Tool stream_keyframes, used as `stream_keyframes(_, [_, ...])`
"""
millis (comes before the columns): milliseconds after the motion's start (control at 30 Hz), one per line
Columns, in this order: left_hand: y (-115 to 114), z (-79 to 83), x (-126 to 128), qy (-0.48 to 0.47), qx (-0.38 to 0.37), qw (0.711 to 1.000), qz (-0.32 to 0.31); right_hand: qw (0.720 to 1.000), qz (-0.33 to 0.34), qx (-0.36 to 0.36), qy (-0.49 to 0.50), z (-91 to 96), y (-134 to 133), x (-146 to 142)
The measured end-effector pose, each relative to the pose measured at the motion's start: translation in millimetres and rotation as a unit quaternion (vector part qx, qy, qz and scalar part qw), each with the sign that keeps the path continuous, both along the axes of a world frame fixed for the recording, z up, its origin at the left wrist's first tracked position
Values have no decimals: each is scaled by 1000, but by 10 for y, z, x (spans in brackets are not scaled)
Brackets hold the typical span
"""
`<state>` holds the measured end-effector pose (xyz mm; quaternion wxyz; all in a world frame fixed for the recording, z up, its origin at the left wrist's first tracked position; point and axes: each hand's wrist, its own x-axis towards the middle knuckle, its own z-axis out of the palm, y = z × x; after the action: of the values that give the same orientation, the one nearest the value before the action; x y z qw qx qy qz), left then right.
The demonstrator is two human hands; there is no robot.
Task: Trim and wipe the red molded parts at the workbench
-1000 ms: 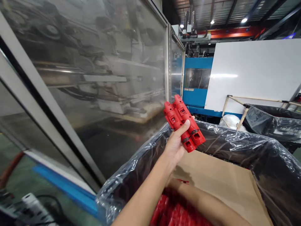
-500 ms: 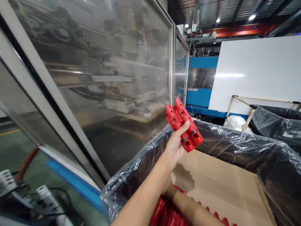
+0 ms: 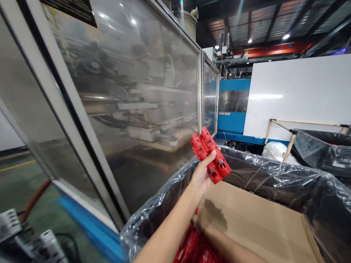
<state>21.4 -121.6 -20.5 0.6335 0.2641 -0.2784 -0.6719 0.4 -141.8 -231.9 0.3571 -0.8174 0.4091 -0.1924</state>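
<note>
Here, two red plastic housings [image 3: 210, 142] are held in the left hand [image 3: 201, 178], long axes slanting up-left; lower, nearer the red parts [image 3: 194, 245], the grip of the blurred right hand [image 3: 202, 223] cannot be told.

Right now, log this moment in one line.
Left hand: gripping two red parts | Right hand: low in lined bin, blurred, grip unclear | Inside: cardboard, more red parts

A plastic-lined bin [image 3: 274, 174] holds a brown cardboard sheet [image 3: 257, 215] and red parts [image 3: 196, 246].
</note>
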Motion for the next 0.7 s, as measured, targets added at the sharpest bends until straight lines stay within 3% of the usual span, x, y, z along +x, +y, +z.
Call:
stream_keyframes(133, [-24, 38, 75, 13, -10, 1000, 23, 983, -66, 4, -172, 317, -283, -227])
stream_keyframes(267, [-39, 132, 200, 27, -26, 999, 26, 938, -84, -41, -335, 988, -607, -962])
stream_keyframes(367, [-32, 189, 267, 29, -39, 999, 18, 910, -71, -70, -403, 1525, -585, -1584])
stream_keyframes(467, [-30, 197, 289, 10, -40, 999, -14, 899, -53, -97, -423, 1916, -382, -1990])
stream_keyframes(567, [-28, 157, 280, -20, -39, 997, -62, 895, -40, -122, -427, 2127, -183, -2176])
stream_keyframes(700, [9, 89, 263, -65, -46, 990, -118, 893, -28, -139, -428, 2218, -33, -2270])
